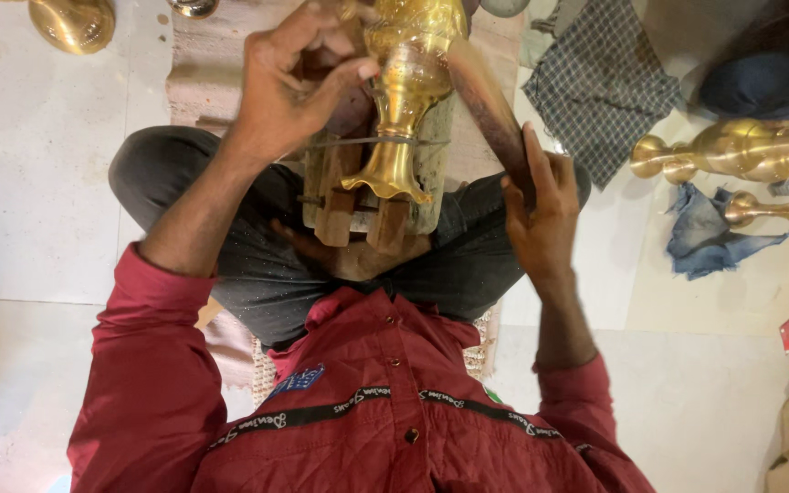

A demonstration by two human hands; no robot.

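Observation:
I sit cross-legged in a red shirt and dark trousers. A shiny brass vase-shaped piece rests flared end toward me on a wooden block held in my lap. My left hand grips the brass piece from the left, near its neck. My right hand is closed around a long dark wooden tool, which slants up against the right side of the brass piece. The tool looks blurred along its length.
Two brass stand pieces lie on the pale floor at right beside a crumpled blue cloth. A checked cloth lies at upper right, a round brass object at upper left. A dark-clothed person's limb shows at top right.

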